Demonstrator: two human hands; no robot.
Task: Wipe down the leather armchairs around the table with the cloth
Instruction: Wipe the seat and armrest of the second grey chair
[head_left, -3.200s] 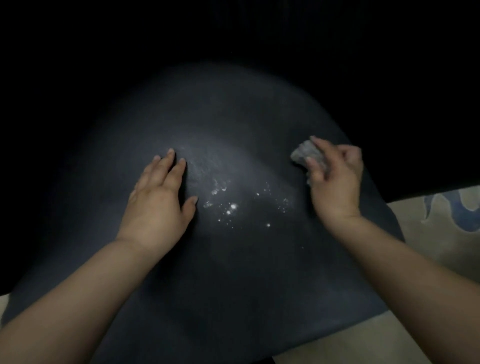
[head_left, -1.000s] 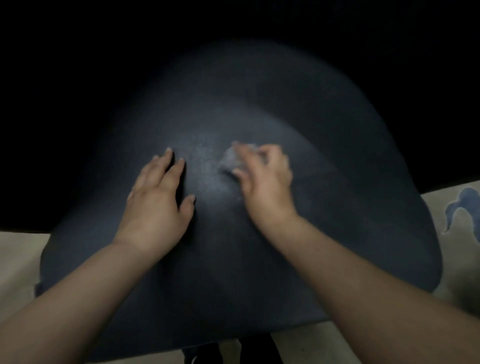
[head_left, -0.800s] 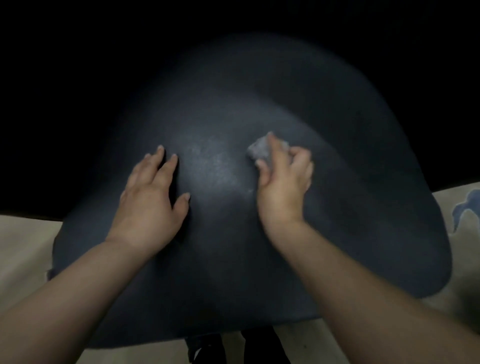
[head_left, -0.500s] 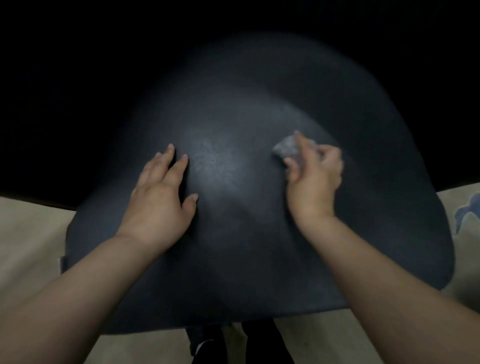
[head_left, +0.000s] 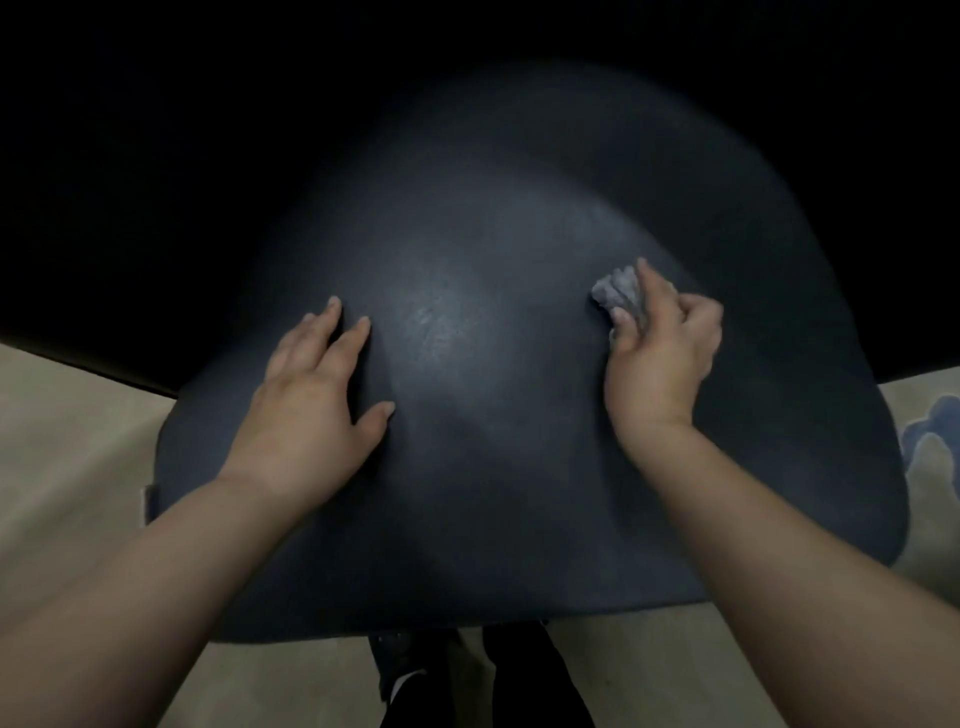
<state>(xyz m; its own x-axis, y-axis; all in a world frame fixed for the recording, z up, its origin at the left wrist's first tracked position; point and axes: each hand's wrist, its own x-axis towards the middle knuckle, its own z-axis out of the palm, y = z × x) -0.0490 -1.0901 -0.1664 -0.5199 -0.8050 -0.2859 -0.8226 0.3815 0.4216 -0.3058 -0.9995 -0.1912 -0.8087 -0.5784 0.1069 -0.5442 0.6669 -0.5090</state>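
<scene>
Darkness hides the armchair (head_left: 493, 467) top edge; right hand (head_left: 662, 358) clutches cloth (head_left: 618, 291) near its right edge, left hand (head_left: 311, 410) lies flat, fingers spread

We keep both forearms extended; left hand (head_left: 306, 410) flat, fingers spread; right hand (head_left: 662, 353) curled, pinching cloth (head_left: 618, 291).

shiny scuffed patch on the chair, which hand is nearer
Left. The left hand rests flat with its fingers just left of the patch; the right hand, gripping the cloth, sits farther right.
</scene>
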